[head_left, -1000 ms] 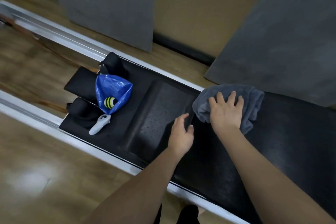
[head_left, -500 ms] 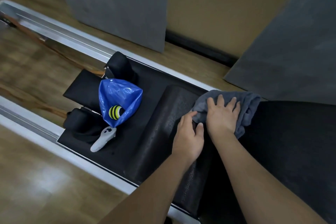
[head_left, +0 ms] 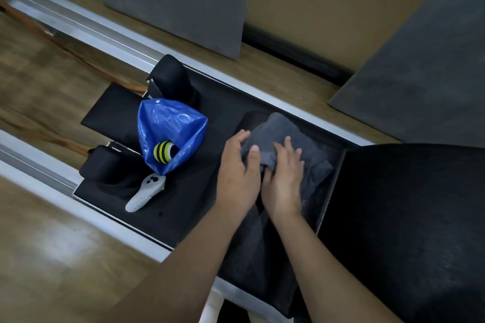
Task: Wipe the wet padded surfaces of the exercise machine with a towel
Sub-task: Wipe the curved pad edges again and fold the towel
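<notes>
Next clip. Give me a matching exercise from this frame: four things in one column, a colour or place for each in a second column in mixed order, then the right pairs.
Things:
1. towel
2. bag
3. controller
4. ball

Descriptions:
A. white, lying on the black pad just below the bag
B. yellow and black stripes, showing inside the bag's opening
C. grey, under both hands
D. shiny blue, between the two black shoulder rests

Pairs: 1-C, 2-D, 3-A, 4-B

One head-worn camera looks steeply down, close above the padded machine (head_left: 393, 217).
</notes>
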{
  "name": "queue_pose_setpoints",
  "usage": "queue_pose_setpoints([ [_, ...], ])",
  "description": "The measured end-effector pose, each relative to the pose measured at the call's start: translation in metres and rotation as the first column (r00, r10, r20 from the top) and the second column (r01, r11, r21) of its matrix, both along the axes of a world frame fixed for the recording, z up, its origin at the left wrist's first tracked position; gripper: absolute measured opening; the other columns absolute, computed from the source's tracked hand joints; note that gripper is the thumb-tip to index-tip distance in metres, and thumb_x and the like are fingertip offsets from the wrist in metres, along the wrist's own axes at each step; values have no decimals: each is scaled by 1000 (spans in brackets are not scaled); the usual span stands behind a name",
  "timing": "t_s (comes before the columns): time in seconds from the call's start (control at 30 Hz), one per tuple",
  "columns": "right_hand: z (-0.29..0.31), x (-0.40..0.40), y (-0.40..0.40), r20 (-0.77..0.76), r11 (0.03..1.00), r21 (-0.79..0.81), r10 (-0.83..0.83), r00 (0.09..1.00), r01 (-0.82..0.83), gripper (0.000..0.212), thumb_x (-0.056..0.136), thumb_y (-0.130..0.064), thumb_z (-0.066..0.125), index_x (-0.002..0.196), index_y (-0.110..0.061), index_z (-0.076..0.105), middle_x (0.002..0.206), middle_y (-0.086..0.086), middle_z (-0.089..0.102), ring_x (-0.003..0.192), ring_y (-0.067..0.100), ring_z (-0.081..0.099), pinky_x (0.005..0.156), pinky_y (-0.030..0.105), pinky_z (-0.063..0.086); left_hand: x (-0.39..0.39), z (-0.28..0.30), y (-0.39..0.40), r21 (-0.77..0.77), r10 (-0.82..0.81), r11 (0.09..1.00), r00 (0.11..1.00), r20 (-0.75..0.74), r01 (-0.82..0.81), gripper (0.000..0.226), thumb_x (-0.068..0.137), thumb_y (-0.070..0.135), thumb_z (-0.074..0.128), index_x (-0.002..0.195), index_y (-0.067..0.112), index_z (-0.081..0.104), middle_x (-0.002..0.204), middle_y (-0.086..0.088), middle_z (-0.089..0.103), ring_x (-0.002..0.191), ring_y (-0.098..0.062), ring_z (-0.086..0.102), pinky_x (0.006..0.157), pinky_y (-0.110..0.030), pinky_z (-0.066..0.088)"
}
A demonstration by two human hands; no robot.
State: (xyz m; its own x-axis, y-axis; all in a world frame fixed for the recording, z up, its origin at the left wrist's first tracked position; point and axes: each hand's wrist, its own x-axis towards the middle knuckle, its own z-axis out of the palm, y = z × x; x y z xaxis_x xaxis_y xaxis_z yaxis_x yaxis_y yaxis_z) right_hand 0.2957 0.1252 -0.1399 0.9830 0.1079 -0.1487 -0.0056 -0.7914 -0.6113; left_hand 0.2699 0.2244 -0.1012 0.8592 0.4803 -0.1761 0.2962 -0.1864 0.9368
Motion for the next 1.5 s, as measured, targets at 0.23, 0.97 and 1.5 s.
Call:
queue_pose_setpoints([
  [0.23, 1, -95, 18, -145, 787, -406, 447, 883, -464, 62, 101, -27, 37, 155, -10, 12, 163, 16, 13, 150, 42, 4, 119, 57, 10, -3, 17, -4, 268, -140, 943, 965, -224, 199, 45, 101, 43, 39, 143, 28, 43, 156, 11, 36, 149, -6, 17, 123, -47, 11],
  [0.97, 120, -103, -58, -717, 175, -394, 555, 421, -902, 61, 99, -34, 50, 153, -20, 27, 156, -1, 35, 145, 38, 19, 118, 59, 5, -161, 53, -94, -400, -150, 913, 845, -513, -81, 68, 95, 71, 19, 130, 29, 59, 132, 2, 62, 129, -18, 52, 113, -40, 36],
  [1.5, 266, -78, -140, -593, 87, -603, 616, 518, -793, 39, 101, -27, 45, 139, -20, 48, 137, 5, 56, 135, 38, 33, 117, 60, 15, -128, 161, -174, -599, -213, 798, 901, -378, -63, 53, 100, 60, 21, 114, 28, 61, 92, 14, 64, 90, -1, 58, 89, -22, 39],
])
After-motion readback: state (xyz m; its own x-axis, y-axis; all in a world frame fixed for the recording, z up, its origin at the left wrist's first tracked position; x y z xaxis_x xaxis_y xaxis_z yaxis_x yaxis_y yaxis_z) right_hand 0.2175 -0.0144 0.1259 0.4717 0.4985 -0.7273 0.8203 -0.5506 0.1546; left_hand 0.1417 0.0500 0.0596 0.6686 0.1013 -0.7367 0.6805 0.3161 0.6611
